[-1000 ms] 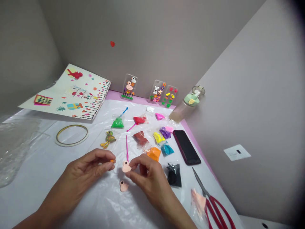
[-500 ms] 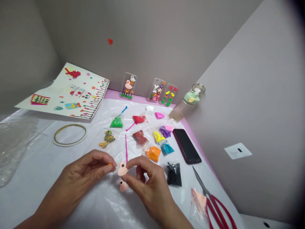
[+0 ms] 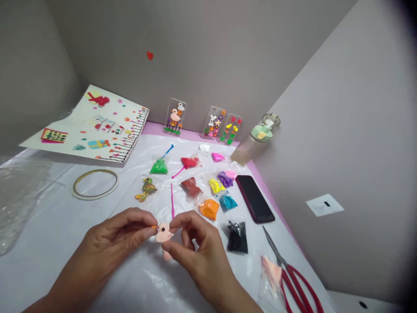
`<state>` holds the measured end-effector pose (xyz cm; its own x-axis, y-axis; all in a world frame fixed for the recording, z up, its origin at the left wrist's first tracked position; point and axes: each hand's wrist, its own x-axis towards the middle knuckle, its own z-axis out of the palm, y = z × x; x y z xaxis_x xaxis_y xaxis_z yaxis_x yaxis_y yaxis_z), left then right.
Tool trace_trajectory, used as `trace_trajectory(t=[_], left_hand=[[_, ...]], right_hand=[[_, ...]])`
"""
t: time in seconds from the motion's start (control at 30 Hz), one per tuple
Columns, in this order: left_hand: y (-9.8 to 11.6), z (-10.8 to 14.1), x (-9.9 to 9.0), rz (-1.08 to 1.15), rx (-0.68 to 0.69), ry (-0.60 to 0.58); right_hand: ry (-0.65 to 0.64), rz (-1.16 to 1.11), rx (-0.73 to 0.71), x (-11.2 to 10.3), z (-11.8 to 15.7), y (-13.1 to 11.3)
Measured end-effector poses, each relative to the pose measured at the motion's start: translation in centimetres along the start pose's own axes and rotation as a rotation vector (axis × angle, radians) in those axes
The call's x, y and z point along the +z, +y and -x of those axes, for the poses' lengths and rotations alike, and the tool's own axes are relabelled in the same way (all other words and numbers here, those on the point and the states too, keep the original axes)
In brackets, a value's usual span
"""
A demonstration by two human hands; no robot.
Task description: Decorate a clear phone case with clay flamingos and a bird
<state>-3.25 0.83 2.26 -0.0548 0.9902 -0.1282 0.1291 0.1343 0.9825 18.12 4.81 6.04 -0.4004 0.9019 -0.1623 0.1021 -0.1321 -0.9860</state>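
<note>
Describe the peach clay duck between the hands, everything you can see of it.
The peach clay duck shape is a flat, matte, soft-looking piece with a rounded head and body and a small black eye. It is pinched by the fingers of the right hand, raised above the white plastic sheet. The left hand holds a small orange piece right beside its head; contact is unclear.

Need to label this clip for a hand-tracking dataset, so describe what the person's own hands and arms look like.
Both are bare: the left hand and right hand show no gloves, rings or bracelets. The left forearm and right forearm show no sleeve, watch or markings as far as the picture's lower edge.
</note>
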Motion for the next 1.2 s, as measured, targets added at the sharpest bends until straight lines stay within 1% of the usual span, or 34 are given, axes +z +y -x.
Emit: trace_trajectory(t=[0.1,0.23,0.37,0.6,0.83,1.1,1.2], left_hand=[[0.23,-0.01,0.34,0.012,0.023,0.031],[0.18,0.0,0.58,0.039,0.016,0.04],[-0.13,0.15,0.57,0.038,0.012,0.041],[0.25,0.34,0.63,0.013,0.018,0.022],[0.56,0.08,1.0,0.007,0.004,0.07],[0.26,0.05,0.69,0.043,0.015,0.037],[0.46,0.17,0.89,0.03,0.026,0.071]], right_hand=[[-0.046,-0.121,0.057,0.12,-0.21,-0.23],[-0.1,-0.184,0.131,0.2,-0.45,-0.11],[-0.115,-0.241,0.174,0.22,-0.62,0.28],[-0.094,-0.277,0.178,0.32,-0.64,0.2],[-0.094,-0.342,0.18,0.47,-0.75,0.06],[-0.057,-0.282,0.183,0.31,-0.63,-0.33],[-0.065,-0.274,0.171,0.31,-0.55,-0.14]])
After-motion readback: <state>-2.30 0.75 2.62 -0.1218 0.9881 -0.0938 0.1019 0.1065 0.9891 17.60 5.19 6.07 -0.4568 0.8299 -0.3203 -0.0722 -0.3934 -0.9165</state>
